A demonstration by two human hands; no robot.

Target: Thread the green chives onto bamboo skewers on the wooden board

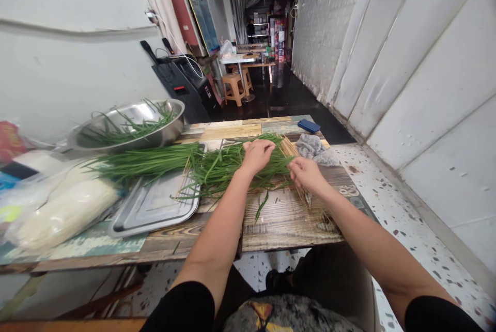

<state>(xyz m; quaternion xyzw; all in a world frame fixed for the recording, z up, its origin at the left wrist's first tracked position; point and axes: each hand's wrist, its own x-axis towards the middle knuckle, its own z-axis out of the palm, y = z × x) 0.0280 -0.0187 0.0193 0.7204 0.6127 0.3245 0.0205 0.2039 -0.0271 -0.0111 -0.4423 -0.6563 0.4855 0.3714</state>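
A pile of long green chives (217, 167) lies across the wooden table (282, 223). My left hand (256, 154) rests on the right end of the pile with its fingers curled down into the leaves. My right hand (308, 173) is just to the right of it, pinched on the chive ends next to a bundle of thin bamboo skewers (291, 147). A second bunch of chives (147, 161) stretches to the left over a flat metal tray (155, 208).
A steel bowl (132, 128) holding more chives sits at the back left. Bags of white noodles (62, 208) lie at the left edge. A grey cloth (315, 148) and a blue phone (309, 125) rest at the table's far right. Stools stand down the corridor.
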